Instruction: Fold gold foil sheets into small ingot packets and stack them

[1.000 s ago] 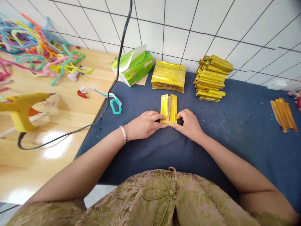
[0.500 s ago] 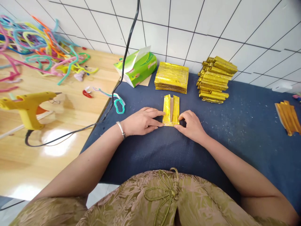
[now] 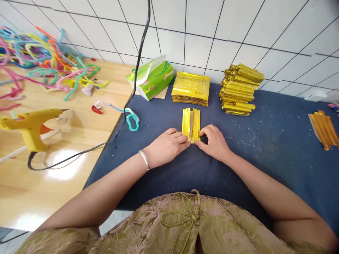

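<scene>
A sheet of gold foil paper (image 3: 195, 121) lies on the dark blue cloth, its two long sides folded inward with a narrow brown strip showing between them. My left hand (image 3: 171, 145) has its fingers drawn together on the paper's near left corner, the fingertips partly hidden. At the near right corner, my right hand (image 3: 214, 141) pinches the paper's edge between thumb and forefinger. Just beyond the sheet stands a neat stack of flat gold foil paper (image 3: 190, 86). To its right is a pile of folded gold foil strips (image 3: 239, 90).
A green tissue pack (image 3: 156, 81) rests by the tiled wall. On the wooden table at left are a yellow glue gun (image 3: 31, 123) and tangled pipe cleaners (image 3: 47, 60). A black cable (image 3: 137, 60) hangs across the view. More folded gold paper (image 3: 324, 128) lies far right.
My left hand has moved right and slightly nearer, from the paper's left side onto its near edge, and its fingers have curled. My right hand keeps its pinch. The view has shifted slightly.
</scene>
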`<state>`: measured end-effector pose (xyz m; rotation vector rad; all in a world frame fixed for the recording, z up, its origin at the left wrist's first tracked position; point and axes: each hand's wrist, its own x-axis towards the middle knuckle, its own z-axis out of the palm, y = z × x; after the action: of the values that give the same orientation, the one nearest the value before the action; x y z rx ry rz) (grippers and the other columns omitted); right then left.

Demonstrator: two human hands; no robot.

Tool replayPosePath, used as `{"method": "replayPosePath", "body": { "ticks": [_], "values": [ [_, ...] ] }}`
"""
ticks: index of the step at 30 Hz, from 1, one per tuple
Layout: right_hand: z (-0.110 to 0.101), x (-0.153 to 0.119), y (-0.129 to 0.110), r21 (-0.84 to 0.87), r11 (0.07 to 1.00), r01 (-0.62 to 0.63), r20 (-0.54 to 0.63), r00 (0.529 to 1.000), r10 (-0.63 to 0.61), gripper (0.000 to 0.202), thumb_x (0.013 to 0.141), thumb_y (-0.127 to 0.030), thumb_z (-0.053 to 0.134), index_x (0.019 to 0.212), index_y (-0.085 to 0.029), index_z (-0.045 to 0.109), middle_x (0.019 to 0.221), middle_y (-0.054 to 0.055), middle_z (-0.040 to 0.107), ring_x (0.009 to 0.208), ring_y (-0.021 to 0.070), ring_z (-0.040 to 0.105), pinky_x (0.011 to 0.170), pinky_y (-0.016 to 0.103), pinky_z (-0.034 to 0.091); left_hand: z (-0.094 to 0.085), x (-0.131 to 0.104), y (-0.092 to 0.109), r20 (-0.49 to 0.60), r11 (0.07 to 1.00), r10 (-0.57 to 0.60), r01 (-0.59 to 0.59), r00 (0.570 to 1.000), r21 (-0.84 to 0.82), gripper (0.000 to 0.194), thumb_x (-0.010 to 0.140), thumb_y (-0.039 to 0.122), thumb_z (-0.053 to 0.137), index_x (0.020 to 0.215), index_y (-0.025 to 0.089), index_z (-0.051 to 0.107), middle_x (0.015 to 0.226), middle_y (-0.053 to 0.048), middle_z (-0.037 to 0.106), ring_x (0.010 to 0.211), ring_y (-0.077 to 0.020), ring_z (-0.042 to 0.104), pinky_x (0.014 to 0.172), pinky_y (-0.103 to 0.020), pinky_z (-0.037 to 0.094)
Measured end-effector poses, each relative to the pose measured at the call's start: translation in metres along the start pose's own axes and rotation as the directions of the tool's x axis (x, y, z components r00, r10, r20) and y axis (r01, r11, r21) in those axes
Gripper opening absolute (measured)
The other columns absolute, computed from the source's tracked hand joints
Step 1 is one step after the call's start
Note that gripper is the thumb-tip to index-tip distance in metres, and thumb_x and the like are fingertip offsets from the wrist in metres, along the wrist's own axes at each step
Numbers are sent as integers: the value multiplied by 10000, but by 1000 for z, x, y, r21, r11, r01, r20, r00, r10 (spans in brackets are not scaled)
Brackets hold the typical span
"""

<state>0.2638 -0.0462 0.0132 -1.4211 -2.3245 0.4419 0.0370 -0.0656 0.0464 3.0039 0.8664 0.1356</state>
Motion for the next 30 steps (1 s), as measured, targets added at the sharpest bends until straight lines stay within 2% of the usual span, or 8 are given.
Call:
{"method": "replayPosePath", "body": {
  "ticks": [5, 14, 16, 19, 22, 26, 30],
  "values": [
    [0, 2, 1, 10, 1000, -14, -5, 1000, 14, 229, 748, -375, 665, 825, -216, 520, 871, 41, 553, 849, 209, 506, 765, 351, 403, 6, 4, 13, 16, 1000, -7, 6, 1000, 22, 276, 946, 183, 392, 1133, 123, 585, 1065, -86, 604, 978, -192, 545, 884, -341, 431],
    [-11, 2, 11, 186, 983, -11, 59, 998, 0, 53, 788, -200, 560, 831, -223, 539, 854, 13, 554, 775, 156, 523, 713, 299, 427, 7, 3, 24, -4, 998, -69, 69, 998, -5, 229, 941, 223, 422, 1008, 113, 611, 1033, -105, 610, 971, -207, 566, 842, -339, 469],
    [-12, 2, 15, 212, 977, 12, 5, 1000, -13, 82, 826, -187, 505, 876, -227, 556, 899, 21, 582, 790, 156, 544, 735, 310, 439, 6, 4, 21, -14, 997, -72, 72, 997, -24, 226, 942, 236, 428, 1008, 123, 612, 1051, -97, 618, 990, -203, 571, 865, -340, 461],
    [-13, 3, 20, 142, 981, 133, -65, 990, -125, 192, 883, -194, 449, 1011, -235, 585, 1078, 48, 630, 995, 192, 554, 895, 381, 411, 6, 4, 12, -37, 995, -79, 77, 996, -63, 220, 938, 256, 446, 1029, 140, 608, 1092, -82, 628, 1031, -191, 577, 918, -343, 437],
    [-13, 2, 19, -13, 975, 223, 14, 975, -222, 246, 906, -254, 456, 1100, -236, 607, 1189, 64, 628, 1119, 239, 505, 958, 446, 360, 7, 2, -1, -74, 991, -107, 100, 992, -87, 221, 941, 267, 442, 1032, 157, 610, 1133, -69, 633, 1067, -182, 581, 1003, -378, 380],
    [-13, -8, 1, -126, 952, 279, 102, 958, -267, 279, 905, -302, 474, 1128, -225, 622, 1161, 92, 641, 1090, 278, 506, 908, 470, 376, 12, -1, -17, -154, 981, -178, 164, 972, -104, 228, 947, 273, 426, 1003, 167, 621, 1173, -67, 631, 1121, -192, 569, 1074, -444, 298],
    [-13, -18, -20, -146, 910, 387, 186, 915, -359, 277, 909, -313, 462, 1099, -207, 633, 1065, 116, 648, 1012, 274, 522, 878, 450, 396, 22, -1, -24, -196, 974, -204, 179, 959, -136, 199, 931, 227, 438, 949, 152, 621, 1118, -91, 645, 1100, -195, 577, 996, -401, 393]
  ]
}}
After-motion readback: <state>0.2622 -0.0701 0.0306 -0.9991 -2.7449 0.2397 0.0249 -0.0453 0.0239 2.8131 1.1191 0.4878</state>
